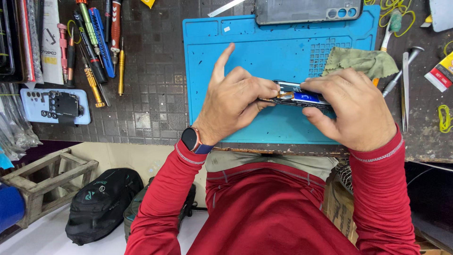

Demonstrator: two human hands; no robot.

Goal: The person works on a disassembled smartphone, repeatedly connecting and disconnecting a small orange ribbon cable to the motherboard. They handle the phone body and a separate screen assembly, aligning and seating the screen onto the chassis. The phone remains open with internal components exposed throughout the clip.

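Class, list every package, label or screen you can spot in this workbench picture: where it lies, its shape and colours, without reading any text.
Dark phone panel: top edge, above the blue mat, rectangular, grey-black.
Small tube or packet: right edge, white, red and yellow.
White paper pack: far left, tall, with yellow patch.
Blue label: on the opened phone between left hand and right hand.

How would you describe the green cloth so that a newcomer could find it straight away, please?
Start at the big blue work mat on the dark bench. At its right edge, beside the grid of small square pockets, just above the right hand, lies a crumpled olive-green cloth. It is the only soft thing among hard tools.
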